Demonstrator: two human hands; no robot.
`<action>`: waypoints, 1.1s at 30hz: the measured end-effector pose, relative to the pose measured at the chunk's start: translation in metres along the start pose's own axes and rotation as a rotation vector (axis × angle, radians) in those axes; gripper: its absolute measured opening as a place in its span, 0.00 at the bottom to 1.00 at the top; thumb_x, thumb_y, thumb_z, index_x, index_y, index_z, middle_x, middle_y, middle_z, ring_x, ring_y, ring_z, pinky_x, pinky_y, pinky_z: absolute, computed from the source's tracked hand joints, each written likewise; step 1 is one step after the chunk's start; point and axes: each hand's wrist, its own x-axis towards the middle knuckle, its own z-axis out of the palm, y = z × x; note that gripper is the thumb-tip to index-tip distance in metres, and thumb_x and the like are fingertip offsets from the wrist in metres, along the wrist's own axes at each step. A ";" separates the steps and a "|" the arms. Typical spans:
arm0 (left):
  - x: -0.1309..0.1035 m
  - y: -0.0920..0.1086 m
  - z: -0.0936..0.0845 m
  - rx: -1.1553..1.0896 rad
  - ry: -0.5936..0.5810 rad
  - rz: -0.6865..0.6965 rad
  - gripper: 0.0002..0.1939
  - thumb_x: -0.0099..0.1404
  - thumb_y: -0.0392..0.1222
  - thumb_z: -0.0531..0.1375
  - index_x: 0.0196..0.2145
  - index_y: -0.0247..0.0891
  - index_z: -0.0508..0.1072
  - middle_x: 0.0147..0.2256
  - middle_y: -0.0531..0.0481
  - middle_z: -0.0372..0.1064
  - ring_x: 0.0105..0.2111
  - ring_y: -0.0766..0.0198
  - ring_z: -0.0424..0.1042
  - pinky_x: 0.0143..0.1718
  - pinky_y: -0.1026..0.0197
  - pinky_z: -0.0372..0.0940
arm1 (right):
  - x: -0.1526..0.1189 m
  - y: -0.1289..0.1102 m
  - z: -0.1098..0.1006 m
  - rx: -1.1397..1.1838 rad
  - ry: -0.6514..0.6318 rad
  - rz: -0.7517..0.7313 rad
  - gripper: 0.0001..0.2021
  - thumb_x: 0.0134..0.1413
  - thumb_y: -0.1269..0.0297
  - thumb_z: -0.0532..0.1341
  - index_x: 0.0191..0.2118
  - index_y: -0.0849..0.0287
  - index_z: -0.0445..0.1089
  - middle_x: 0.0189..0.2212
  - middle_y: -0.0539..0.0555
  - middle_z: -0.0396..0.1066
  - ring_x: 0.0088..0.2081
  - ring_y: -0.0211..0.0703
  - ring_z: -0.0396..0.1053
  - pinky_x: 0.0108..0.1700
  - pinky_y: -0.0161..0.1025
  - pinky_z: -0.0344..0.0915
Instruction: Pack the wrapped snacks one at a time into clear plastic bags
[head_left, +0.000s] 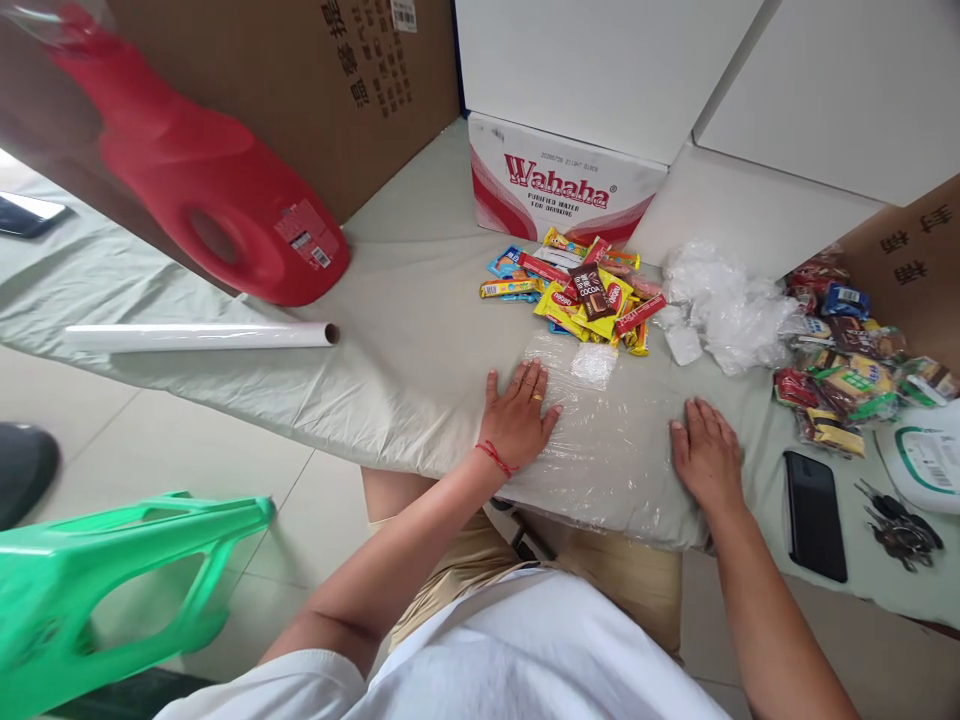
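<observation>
In the head view, a sheet of film (600, 450) is lying spread on the desk (420, 330) before you; the laying-out is looking mostly done, with creases leaving some smoothing undone. From the film's middle, your left hand (520, 410) is resting at ten o'clock, your right hand (706, 455) at three, the fingers of both lying flat, released. Snacks (591, 290) are sitting piled at twelve, crumpled plastic (739, 305) at one.
</observation>
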 end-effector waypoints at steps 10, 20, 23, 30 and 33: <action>0.000 -0.003 0.003 -0.039 0.013 0.013 0.32 0.77 0.54 0.42 0.72 0.39 0.55 0.72 0.40 0.50 0.72 0.48 0.50 0.71 0.29 0.37 | 0.078 -0.024 -0.048 0.220 0.064 0.148 0.23 0.67 0.45 0.51 0.35 0.57 0.75 0.28 0.58 0.74 0.32 0.49 0.69 0.37 0.42 0.60; -0.001 -0.004 0.003 -0.050 0.030 0.021 0.33 0.77 0.55 0.40 0.71 0.37 0.56 0.72 0.41 0.50 0.72 0.49 0.50 0.71 0.29 0.38 | 0.194 -0.141 -0.014 0.180 0.024 -0.106 0.27 0.63 0.45 0.58 0.52 0.66 0.72 0.53 0.72 0.69 0.55 0.63 0.63 0.58 0.55 0.59; -0.001 -0.003 0.002 -0.032 0.019 0.018 0.33 0.77 0.55 0.38 0.72 0.36 0.55 0.73 0.41 0.49 0.72 0.49 0.50 0.71 0.28 0.39 | 0.207 -0.157 -0.006 0.109 -0.065 -0.070 0.28 0.59 0.45 0.62 0.49 0.68 0.73 0.53 0.73 0.68 0.55 0.65 0.62 0.58 0.57 0.60; -0.001 -0.004 0.002 -0.010 0.001 0.014 0.33 0.77 0.55 0.38 0.72 0.37 0.54 0.73 0.44 0.46 0.74 0.50 0.45 0.71 0.29 0.39 | 0.185 -0.121 -0.039 0.196 0.091 -0.037 0.26 0.53 0.52 0.66 0.55 0.62 0.73 0.45 0.63 0.69 0.49 0.59 0.64 0.57 0.56 0.62; -0.001 -0.004 0.000 -0.031 0.000 0.013 0.32 0.78 0.53 0.38 0.72 0.36 0.54 0.73 0.43 0.47 0.73 0.50 0.46 0.71 0.29 0.39 | 0.141 -0.097 -0.058 0.333 -0.049 -0.057 0.28 0.51 0.46 0.67 0.53 0.58 0.74 0.41 0.58 0.70 0.38 0.51 0.67 0.45 0.49 0.68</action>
